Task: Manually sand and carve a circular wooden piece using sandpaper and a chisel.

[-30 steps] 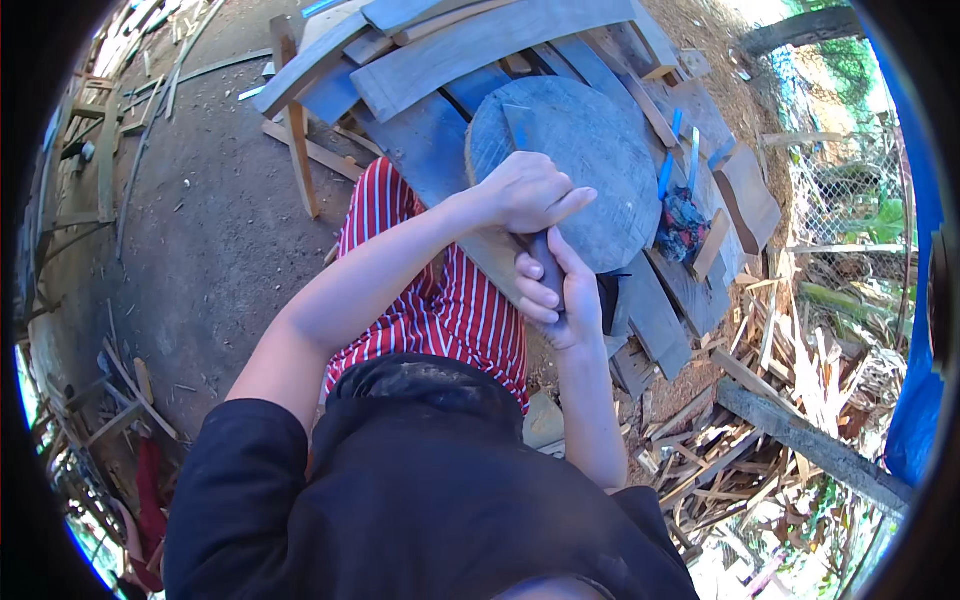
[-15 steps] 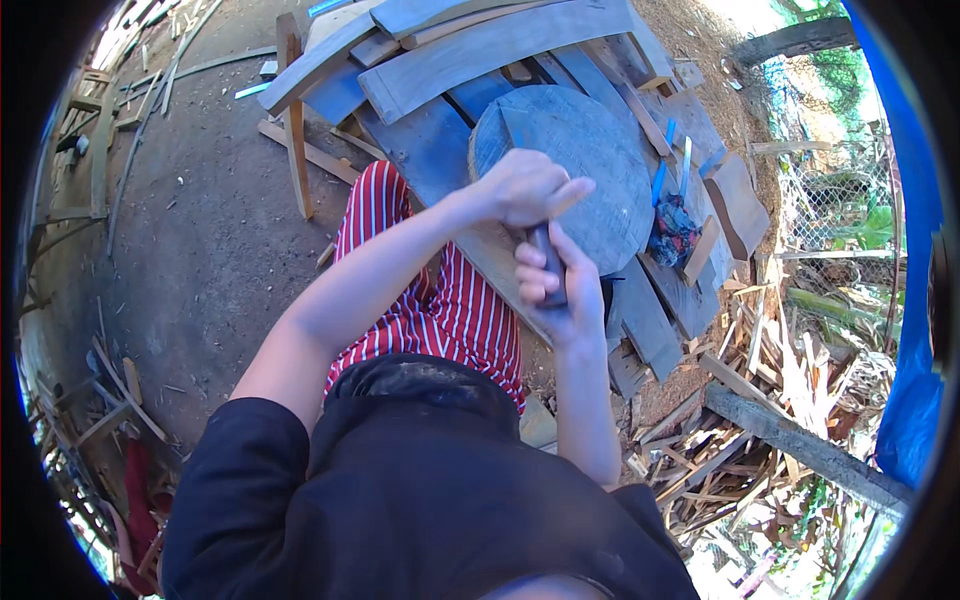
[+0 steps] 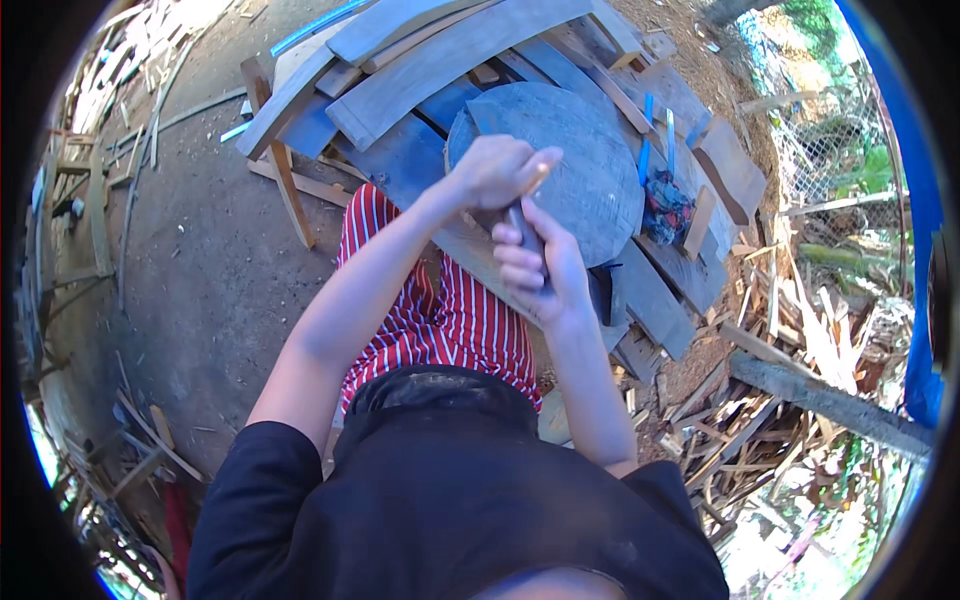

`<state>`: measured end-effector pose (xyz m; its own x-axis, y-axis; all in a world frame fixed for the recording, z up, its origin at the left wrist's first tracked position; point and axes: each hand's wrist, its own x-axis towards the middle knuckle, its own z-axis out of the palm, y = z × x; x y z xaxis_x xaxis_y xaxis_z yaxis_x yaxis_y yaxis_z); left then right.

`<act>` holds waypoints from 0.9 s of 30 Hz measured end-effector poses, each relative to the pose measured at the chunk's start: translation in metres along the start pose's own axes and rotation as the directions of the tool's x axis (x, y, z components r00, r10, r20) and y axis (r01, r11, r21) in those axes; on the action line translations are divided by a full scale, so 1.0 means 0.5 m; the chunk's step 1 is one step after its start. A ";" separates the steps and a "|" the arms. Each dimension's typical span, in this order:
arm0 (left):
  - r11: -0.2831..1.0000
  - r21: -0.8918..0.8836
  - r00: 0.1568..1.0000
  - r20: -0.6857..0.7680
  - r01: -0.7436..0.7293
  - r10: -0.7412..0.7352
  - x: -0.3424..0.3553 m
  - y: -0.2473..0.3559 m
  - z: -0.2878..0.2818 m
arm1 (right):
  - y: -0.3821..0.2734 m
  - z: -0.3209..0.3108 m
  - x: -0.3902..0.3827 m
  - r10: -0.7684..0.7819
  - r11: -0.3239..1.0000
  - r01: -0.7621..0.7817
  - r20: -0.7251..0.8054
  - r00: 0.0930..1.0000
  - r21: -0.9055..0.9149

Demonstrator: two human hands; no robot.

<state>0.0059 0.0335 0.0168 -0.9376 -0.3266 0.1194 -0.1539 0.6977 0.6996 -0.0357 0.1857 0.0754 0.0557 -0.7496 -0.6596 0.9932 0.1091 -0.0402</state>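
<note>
My right hand (image 3: 548, 262) is wrapped round a dark, rounded bar-shaped piece (image 3: 530, 228), like a tool handle; its kind is not clear. My left hand (image 3: 500, 172) is closed in a fist at the bar's upper end, thumb pointing right. What sits inside that fist is hidden. Beneath both hands, a large round grey wooden disc (image 3: 590, 165) lies on a bench of boards.
Curved planks (image 3: 460, 70) are stacked beyond the disc. To its right lie blue-handled tools (image 3: 646, 140) and a dark crumpled bundle (image 3: 666, 208). Wood scraps (image 3: 740, 440) heap at the lower right, by a wire fence (image 3: 810, 170). A wooden leg (image 3: 285, 185) stands left.
My view has shifted slightly, so the bench sits farther left. Both hands appear a little higher and to the left, still together at the dark bar.
</note>
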 end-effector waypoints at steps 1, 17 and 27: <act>0.997 -0.073 0.999 0.021 0.028 -0.027 0.008 -0.019 -0.002 | 0.003 -0.017 0.000 -0.006 1.000 0.006 0.007 1.000 0.010; 0.988 -0.045 0.988 0.032 -0.146 0.148 0.029 0.077 0.069 | 0.003 -0.059 -0.074 -0.140 0.985 0.143 -0.032 0.990 0.098; 0.972 -0.024 0.962 0.144 -0.232 0.234 -0.061 0.169 0.083 | 0.078 -0.120 -0.188 -0.076 0.996 0.078 -0.076 0.994 0.031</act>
<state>0.0085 0.1292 0.0431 -0.9825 -0.0593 0.1768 0.0759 0.7388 0.6696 -0.0083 0.2993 0.0909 -0.0277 -0.7038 -0.7099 0.9972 0.0297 -0.0684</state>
